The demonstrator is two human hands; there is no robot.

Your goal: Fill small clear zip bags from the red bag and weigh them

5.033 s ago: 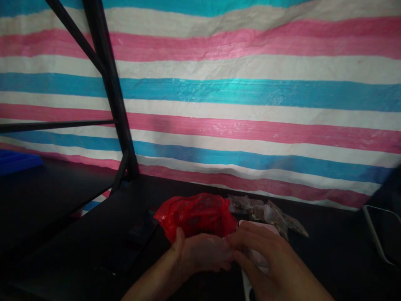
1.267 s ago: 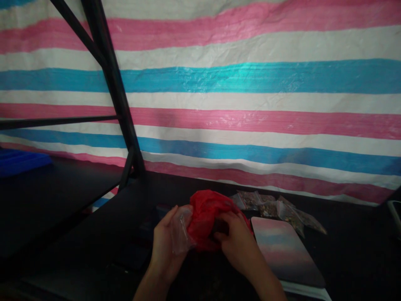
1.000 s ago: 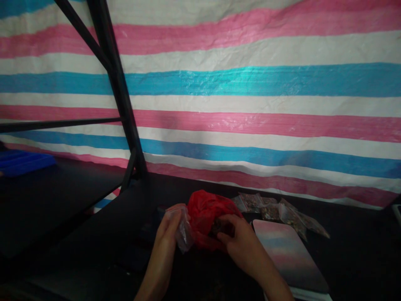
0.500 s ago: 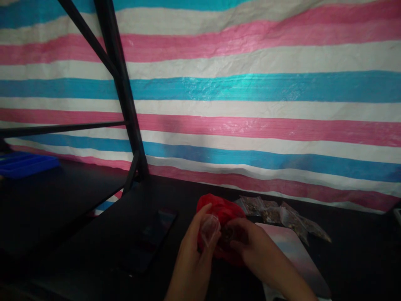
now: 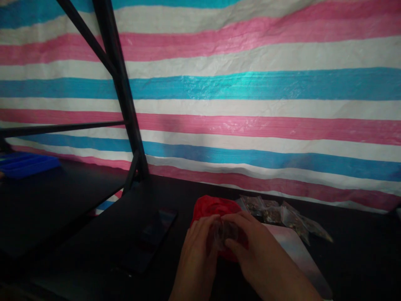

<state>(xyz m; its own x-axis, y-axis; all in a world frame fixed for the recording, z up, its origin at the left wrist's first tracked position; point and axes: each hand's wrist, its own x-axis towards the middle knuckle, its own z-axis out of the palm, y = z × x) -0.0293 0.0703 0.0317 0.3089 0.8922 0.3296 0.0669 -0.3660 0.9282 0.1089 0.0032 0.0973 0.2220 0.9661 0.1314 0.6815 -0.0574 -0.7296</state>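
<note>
A red plastic bag [image 5: 213,205] lies on the black table, partly hidden behind both hands. My left hand [image 5: 200,238] is curled around a small clear plastic bag [image 5: 220,236] in front of it. From the right, my right hand [image 5: 247,238] reaches in with thumb and fingers bent, close to the mouth of the clear bag. What the right fingers pinch is too dark and too covered to make out. Behind my right hand lie several small clear bags [image 5: 272,214] filled with small brownish bits.
A pale, shiny flat panel [image 5: 297,255] lies under my right forearm. To the left rests a dark phone-like slab [image 5: 150,238]. A blue tray [image 5: 29,164] sits on the far-left table, past a black metal frame [image 5: 125,96]. Striped sheeting [image 5: 250,113] hangs behind.
My hands have come together over the red bag. The clear bag has turned toward my right hand, whose fingers have moved left to its mouth.
</note>
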